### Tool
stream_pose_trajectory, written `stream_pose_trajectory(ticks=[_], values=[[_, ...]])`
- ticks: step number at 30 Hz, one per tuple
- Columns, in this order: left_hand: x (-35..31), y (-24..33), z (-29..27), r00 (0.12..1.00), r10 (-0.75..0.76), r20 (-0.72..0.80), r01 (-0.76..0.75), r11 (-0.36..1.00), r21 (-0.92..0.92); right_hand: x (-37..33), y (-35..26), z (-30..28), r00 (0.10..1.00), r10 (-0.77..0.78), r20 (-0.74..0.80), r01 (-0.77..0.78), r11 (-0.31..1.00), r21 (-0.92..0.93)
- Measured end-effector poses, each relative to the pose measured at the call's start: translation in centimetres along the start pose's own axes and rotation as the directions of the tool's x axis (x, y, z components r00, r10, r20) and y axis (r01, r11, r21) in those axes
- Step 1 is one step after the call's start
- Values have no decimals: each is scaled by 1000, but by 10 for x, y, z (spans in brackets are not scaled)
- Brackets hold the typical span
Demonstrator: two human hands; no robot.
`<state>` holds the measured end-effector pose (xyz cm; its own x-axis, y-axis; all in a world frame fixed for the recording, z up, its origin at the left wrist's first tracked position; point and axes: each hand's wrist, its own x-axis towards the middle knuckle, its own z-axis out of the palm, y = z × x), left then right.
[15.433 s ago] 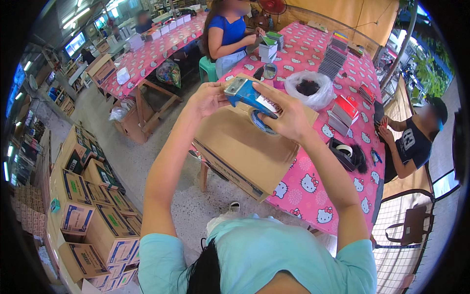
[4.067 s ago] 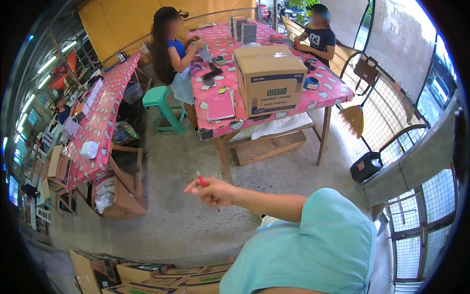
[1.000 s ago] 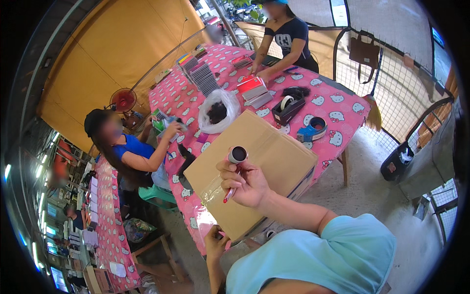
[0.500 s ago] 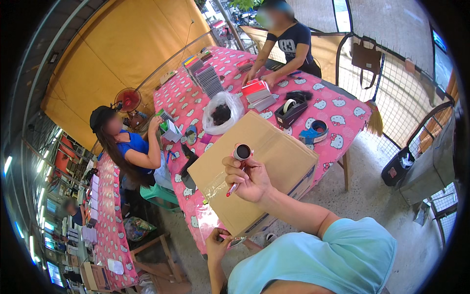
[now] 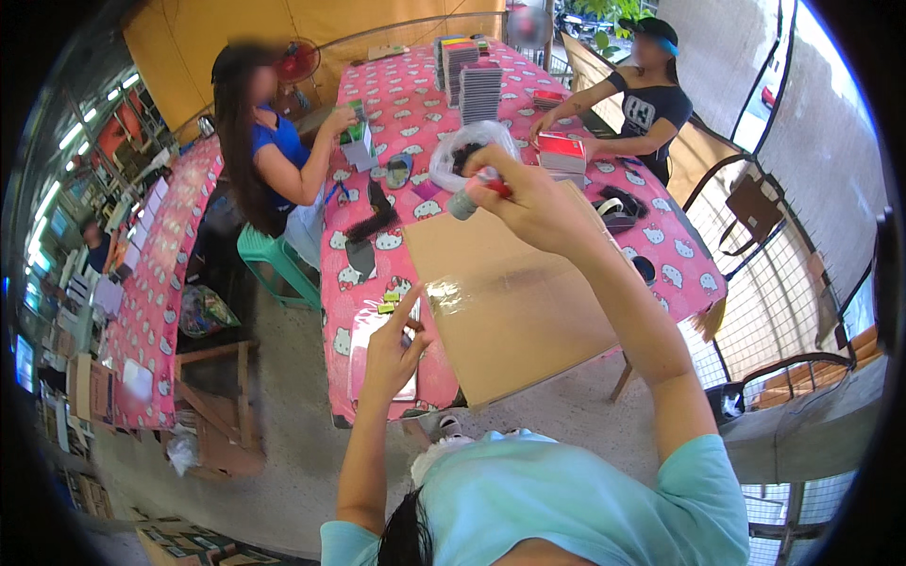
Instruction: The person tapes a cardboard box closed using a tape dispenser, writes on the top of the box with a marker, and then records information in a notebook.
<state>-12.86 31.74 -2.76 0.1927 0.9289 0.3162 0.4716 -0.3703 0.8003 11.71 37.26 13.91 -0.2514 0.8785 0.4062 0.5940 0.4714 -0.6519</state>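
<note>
A short grey-and-red cylinder [image 5: 462,205] is gripped in my right hand [image 5: 531,201], raised over the far part of the cardboard box [image 5: 528,311]. Its exact kind is not clear. My left hand [image 5: 392,357] hovers by the box's left edge, index finger stretched and thumb apart, with no held thing visible. Shiny clear tape [image 5: 451,294] lies across the box top near that edge. Beneath the left hand is a glossy clear-and-white packet [image 5: 370,330], partly covered by the hand, with small yellow-green pieces [image 5: 387,302] beside it.
A pink patterned cloth [image 5: 684,250] covers the table. Beyond the box are a plastic bag [image 5: 505,141], stacked booklets [image 5: 481,92], and a black tape dispenser [image 5: 620,219]. One co-worker [image 5: 283,160] sits at the left on a green stool [image 5: 278,269]; another [image 5: 651,113] works at the far right.
My view has turned and shifted. My right hand has moved toward the far side of the box, tilting the cylinder. My left hand has lifted from the box's near left corner, finger extended.
</note>
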Motion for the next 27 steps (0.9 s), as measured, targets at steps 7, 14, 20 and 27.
stream_pose_trajectory(ticks=[7, 14, 20, 27], values=[[24, -17, 20, 992, 68, 110, -37, 963, -266, 56, 41, 73, 974, -179, 138, 215, 923, -318], [28, -29, 13, 986, 34, 162, 15, 957, -291, 70, 28, 92, 965, -158, 208, 234, 877, -420], [23, -47, 13, 948, -257, 185, 313, 668, -676, 43, 50, 126, 985, 1, 174, 84, 872, -482], [25, -43, -5, 985, -137, 101, 101, -1, -995, 48, 61, 116, 980, -80, 181, 159, 863, -479]])
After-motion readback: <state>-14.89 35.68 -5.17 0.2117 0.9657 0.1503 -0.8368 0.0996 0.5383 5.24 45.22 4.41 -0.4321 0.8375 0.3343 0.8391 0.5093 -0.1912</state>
